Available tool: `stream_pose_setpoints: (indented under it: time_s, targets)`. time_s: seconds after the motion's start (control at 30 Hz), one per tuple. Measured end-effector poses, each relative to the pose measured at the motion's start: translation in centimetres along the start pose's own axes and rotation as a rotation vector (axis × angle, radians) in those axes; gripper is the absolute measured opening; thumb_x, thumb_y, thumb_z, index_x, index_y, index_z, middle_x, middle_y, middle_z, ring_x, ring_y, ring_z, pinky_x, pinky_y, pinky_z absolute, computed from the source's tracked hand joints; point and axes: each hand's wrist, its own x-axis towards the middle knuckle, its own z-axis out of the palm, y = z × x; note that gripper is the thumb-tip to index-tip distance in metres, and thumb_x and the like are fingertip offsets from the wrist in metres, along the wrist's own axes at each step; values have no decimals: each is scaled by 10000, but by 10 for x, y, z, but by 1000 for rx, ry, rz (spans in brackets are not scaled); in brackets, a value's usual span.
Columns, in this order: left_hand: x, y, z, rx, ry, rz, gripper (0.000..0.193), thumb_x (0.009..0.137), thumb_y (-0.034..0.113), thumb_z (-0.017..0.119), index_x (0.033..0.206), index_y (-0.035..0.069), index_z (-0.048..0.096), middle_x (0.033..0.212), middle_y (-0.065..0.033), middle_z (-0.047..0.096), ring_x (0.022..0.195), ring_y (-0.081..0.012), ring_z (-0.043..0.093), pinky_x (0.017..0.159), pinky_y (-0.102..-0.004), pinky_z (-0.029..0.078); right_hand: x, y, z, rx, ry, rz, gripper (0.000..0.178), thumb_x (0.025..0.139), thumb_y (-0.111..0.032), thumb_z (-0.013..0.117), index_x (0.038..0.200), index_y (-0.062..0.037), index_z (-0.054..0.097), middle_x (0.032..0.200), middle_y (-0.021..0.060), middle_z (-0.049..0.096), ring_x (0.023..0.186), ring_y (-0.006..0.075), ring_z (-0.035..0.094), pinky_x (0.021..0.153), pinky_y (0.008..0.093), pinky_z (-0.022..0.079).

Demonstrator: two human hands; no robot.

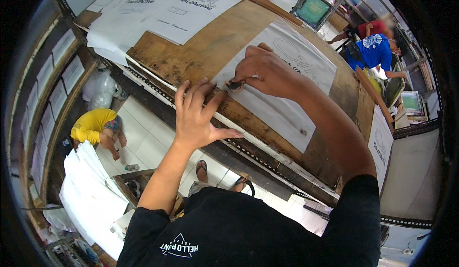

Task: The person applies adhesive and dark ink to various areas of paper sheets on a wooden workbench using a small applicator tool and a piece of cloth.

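On a brown wooden table lies a white printed sheet, its corner toward my hands. My right hand bends over it, fingers closed around a small dark object with a brownish end. That object touches the sheet near its left edge; its kind is not clear. My left hand lies at the table's near edge with fingers spread and thumb out, holding nothing. The fingertips reach the wood beside the sheet's corner.
More white printed sheets cover the table's far left, and another sheet lies at the right. A person in yellow crouches by a shelf on the left. A person in blue works at the right near framed screens.
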Motion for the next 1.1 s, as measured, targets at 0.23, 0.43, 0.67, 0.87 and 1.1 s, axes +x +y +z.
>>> stream_pose_setpoints:
  time_s: [0.23,0.43,0.67,0.87,1.1]
  targets:
    - [3,3,1,48,19,28,982,545,853,744,1144,76,707,1226,-149,640,1256,-335,581,1144,-583,308,-61,-11,-20,-29,-71,53,127,808,-89,764,930,-119,786,938,-37,728,935,222,568,956,398,407]
    - [-3,-2,11,68,37,51,994,568,884,702,1137,69,706,1228,-163,625,1225,-345,573,1142,-592,307,-120,-22,-36,-37,-104,119,114,812,-122,740,915,-155,774,890,-41,699,925,225,555,945,404,394]
    - [-3,-4,13,64,56,62,1013,572,900,680,1146,66,703,1220,-167,624,1220,-360,568,1133,-598,305,-170,-42,-49,-139,-182,223,164,790,-131,744,937,-189,789,910,-59,712,923,217,564,936,399,408]
    - [-2,-1,10,46,73,47,992,578,887,694,1138,68,701,1219,-164,630,1218,-354,573,1122,-594,320,-178,-56,-62,-30,-228,346,173,751,-68,787,909,-138,797,950,-31,747,922,207,593,928,385,423]
    - [-3,-2,11,13,99,28,965,581,877,718,1160,105,705,1242,-158,623,1222,-345,576,1120,-589,331,-122,-44,-62,318,9,536,169,807,-50,817,970,-78,782,965,45,756,884,229,667,841,373,504]
